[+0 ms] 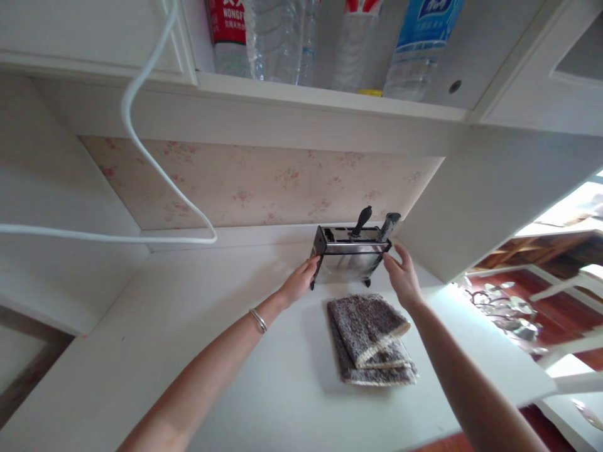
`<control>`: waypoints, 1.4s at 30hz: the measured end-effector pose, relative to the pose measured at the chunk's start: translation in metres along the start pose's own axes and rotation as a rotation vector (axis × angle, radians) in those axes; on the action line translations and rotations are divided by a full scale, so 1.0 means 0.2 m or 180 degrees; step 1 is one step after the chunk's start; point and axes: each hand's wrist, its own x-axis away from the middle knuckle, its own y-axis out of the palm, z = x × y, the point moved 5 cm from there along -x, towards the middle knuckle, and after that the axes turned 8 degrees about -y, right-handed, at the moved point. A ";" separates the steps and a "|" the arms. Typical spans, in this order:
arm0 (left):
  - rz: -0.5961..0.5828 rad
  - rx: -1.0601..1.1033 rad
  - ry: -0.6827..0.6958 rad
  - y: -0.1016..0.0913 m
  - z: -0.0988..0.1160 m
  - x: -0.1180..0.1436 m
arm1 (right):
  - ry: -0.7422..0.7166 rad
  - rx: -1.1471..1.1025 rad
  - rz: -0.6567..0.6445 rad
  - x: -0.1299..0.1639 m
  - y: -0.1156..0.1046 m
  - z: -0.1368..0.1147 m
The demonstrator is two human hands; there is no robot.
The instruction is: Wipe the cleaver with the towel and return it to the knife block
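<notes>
A black-framed knife block point(351, 265) with a shiny front stands on small black feet on the white counter, near the back wall. Two handles stick up from its top slots: a black knife handle point(362, 220) and a dark, partly shiny handle point(390, 225) at the right. My left hand point(301, 277), below a silver bangle point(259, 320), is closed against the block's left end. At the right end is my right hand point(402, 273), its thumb at the block's corner and its fingers apart. A folded grey-brown towel point(370, 339) with pale edging lies in front of the block.
Plastic bottles point(276, 44) stand on the shelf point(330, 97) above. A white cable point(155, 160) hangs across the left side. White panels point(471, 188) close in the counter point(282, 376) on both sides. Beyond the right panel is a leafy metallic ornament point(509, 311).
</notes>
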 end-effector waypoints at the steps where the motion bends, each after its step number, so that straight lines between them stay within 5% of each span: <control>1: 0.0052 0.0004 -0.0095 -0.03 -0.03 0.04 | -0.0163 0.0330 0.0179 0.06 -0.01 0.01; 4: 0.0248 -0.0022 -0.0299 -0.12 -0.13 0.18 | -0.0617 0.1109 0.0240 0.30 0.03 0.04; 8: 0.0556 -0.0086 -0.0650 -0.25 -0.32 0.42 | -0.1084 0.1918 -0.0988 0.65 0.20 0.12; 12: 0.0644 -0.0290 -0.0991 -0.35 -0.44 0.65 | -0.1340 0.2462 -0.1503 0.84 0.23 0.20; 18: 0.0893 -0.0557 -0.1152 -0.51 -0.48 0.85 | -0.1433 0.2531 -0.1610 0.92 0.14 0.19; 23: 0.0907 -0.0644 -0.1203 -0.54 -0.49 0.87 | -0.1465 0.1919 -0.0941 0.95 0.17 -0.01; 26: 0.0753 -0.0642 -0.1196 -0.53 -0.48 0.87 | -0.1153 0.1389 -0.0973 1.02 0.35 -0.13; 31: 0.0697 -0.0515 -0.1205 -0.54 -0.46 0.88 | -0.0817 0.0505 -0.2253 1.20 0.83 -0.24; 34: 0.0743 -0.0493 -0.1106 -0.54 -0.46 0.90 | -0.0784 0.0189 -0.2450 1.27 1.02 -0.25; 38: 0.0783 -0.0343 -0.0956 -0.53 -0.46 0.90 | -0.0773 0.0270 -0.2736 1.33 1.17 -0.21; 42: 0.0656 -0.0132 -0.0952 -0.54 -0.47 0.89 | -0.1061 0.0770 -0.3029 1.37 1.21 -0.18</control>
